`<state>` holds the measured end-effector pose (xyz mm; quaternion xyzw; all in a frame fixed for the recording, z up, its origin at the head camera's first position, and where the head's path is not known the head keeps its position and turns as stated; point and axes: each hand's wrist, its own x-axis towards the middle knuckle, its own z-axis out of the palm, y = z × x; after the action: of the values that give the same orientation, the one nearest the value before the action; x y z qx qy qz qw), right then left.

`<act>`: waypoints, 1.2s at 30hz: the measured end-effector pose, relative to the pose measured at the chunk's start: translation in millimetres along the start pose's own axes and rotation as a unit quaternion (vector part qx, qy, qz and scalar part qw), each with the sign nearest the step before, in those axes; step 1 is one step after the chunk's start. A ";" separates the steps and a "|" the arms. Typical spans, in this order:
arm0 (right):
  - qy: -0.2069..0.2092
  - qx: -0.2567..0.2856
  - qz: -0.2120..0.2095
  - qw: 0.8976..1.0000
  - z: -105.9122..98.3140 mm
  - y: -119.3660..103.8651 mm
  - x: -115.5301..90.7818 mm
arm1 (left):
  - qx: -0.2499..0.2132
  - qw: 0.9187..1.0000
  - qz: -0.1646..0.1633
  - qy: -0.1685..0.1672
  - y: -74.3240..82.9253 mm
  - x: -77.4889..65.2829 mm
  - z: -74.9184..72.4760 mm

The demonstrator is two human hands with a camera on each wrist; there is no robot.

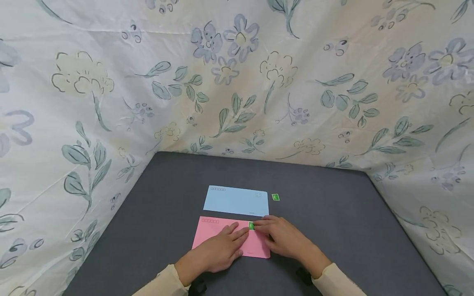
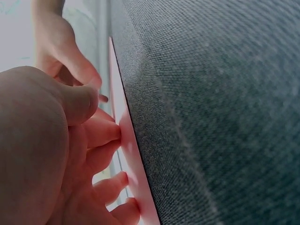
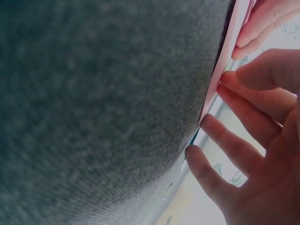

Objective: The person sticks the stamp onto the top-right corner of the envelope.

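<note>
Resting on the pink envelope (image 1: 257, 246), the left hand (image 1: 224, 249) has its fingers spread and nearly straight just beside the green stamp (image 1: 251, 226), apparently so the paper cannot slide. The stamp lies on the envelope between both hands' fingertips; the right hand (image 1: 283, 239) touches at its other side, fingers loosely bent and parted, probably to square or smooth it. Beyond the fingers lie the blue envelope (image 1: 235, 200) and a second stamp (image 1: 275, 197), seemingly set within easy reach.

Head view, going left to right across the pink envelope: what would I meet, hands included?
Left hand → green stamp on the envelope → right hand.
</note>
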<state>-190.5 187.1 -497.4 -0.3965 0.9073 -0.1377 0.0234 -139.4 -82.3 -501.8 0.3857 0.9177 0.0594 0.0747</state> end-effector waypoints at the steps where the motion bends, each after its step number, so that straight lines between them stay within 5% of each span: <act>1: 0.000 0.003 0.001 1.000 0.0 0.3 -0.2 | -0.001 1.000 0.001 0.000 -0.3 0.2 0.6; 36: 0.022 0.033 0.023 0.999 4.2 1.7 -0.8 | -0.016 1.000 0.005 0.003 -2.1 -1.2 3.0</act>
<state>-190.5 187.9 -502.0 -0.3711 0.9116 -0.1759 0.0197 -139.5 -84.5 -504.9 0.3889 0.9149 0.0754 0.0777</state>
